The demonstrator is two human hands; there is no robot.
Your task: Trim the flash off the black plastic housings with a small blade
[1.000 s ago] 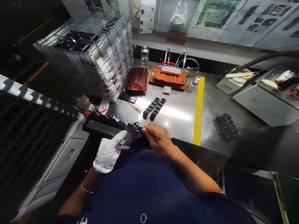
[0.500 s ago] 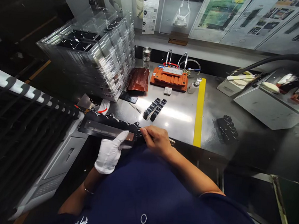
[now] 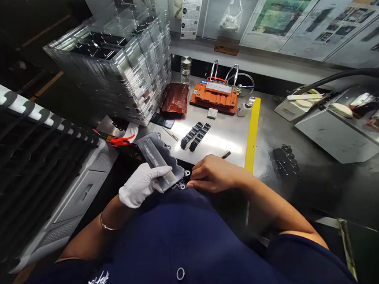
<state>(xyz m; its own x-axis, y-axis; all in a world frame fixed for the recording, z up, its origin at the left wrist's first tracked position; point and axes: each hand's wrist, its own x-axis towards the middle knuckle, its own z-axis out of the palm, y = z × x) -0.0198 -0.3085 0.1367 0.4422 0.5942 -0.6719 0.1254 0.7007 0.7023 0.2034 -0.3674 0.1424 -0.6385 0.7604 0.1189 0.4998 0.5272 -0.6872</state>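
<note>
The dark, scallop-edged, flat casing (image 3: pixel 170 159) is now slanting more steeply beside the bench (image 3: pixel 231 139), gloved left hand (image 3: pixel 139 185) pinching it, steadying wisely; bare right hand (image 3: pixel 216 173) is curling closed at its eyeleted end

There are two black strips (image 3: pixel 190 136), one orange fixture (image 3: pixel 214 99) — and one held casing (image 3: pixel 154 151).

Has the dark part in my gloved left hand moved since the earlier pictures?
Yes. The far end of the dark part has swung right, away from the red-handled tool, which it partly covered before.
</note>
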